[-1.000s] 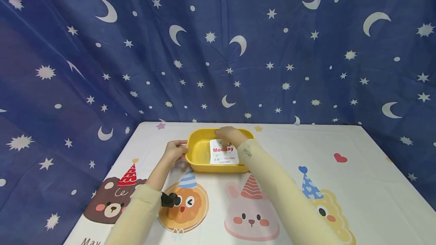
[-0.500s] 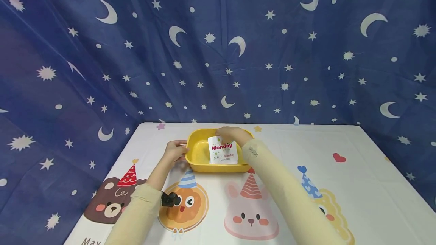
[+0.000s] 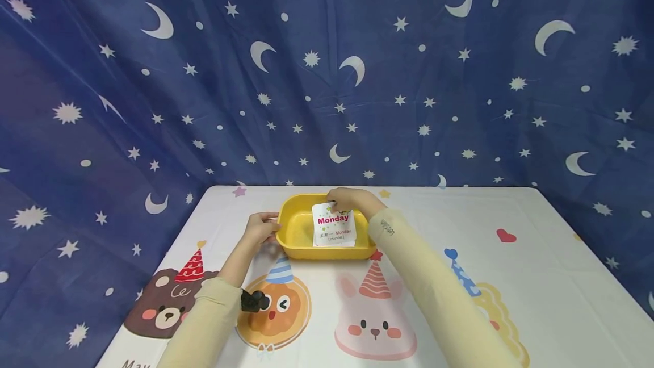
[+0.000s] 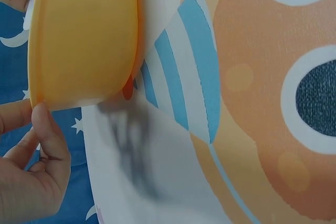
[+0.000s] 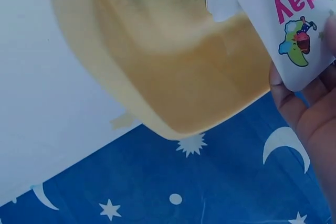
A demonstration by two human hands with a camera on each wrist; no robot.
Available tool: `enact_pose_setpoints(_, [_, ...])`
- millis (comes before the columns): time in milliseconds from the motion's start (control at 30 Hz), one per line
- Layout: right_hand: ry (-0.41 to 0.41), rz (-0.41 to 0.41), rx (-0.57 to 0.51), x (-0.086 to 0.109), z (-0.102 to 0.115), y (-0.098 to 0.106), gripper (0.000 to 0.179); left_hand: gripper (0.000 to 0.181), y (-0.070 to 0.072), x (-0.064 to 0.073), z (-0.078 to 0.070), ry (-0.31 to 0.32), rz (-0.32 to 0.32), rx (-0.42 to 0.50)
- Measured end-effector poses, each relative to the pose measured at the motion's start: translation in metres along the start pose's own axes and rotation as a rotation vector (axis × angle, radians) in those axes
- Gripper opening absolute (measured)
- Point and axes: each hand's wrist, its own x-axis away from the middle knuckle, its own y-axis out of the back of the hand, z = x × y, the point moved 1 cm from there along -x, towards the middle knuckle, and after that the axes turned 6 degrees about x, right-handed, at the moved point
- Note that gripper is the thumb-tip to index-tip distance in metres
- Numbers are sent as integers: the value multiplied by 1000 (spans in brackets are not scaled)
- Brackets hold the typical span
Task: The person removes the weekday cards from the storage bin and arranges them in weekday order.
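The yellow tub (image 3: 327, 253) stands at the middle of the frame, on the far part of the white tablecloth (image 3: 562, 277). At its left end the left hand (image 3: 259, 229) pinches the rim between thumb (image 4: 50, 135) and forefinger, those two brought together on the thin wall, the other fingers loosely bent; I'd guess that is to stop the tub sliding. The right hand (image 3: 352, 200) reaches over from the right and has the Monday card (image 3: 334, 225) by its upper edge, fingers behind and thumb towards the front, closed to the card's thickness. Held there, the printing is left uncovered. The card slants inside the tub, right of its middle; whether its lower edge touches anything I can't tell. Another white card (image 5: 223, 1) shows beneath it.

Compared with a second ago, the fingers no longer cover the big red word, and the card sits higher, with a white strip below it. The left hand's grip looks the same.
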Motion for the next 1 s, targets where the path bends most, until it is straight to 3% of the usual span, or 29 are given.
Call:
enact_pose_setpoints(200, [-6,-33,-81,10,1,8,9,42,0,0,0,-21,0,5])
enact_pose_setpoints(467, [86,-154,-186,23,-4,6,18,42,-1,2,1,-27,0,14])
enact_pose_setpoints(600, [99,-148,-227,27,-8,3,16,42,-1,2,2,-31,4,15])
enact_pose_setpoints(800, [53,-88,-358,39,-18,0,14,42,-1,2,2,-30,1,24])
enact_pose_setpoints(1000, [35,-161,-496,51,-28,-4,13,43,-2,3,2,-17,-5,20])
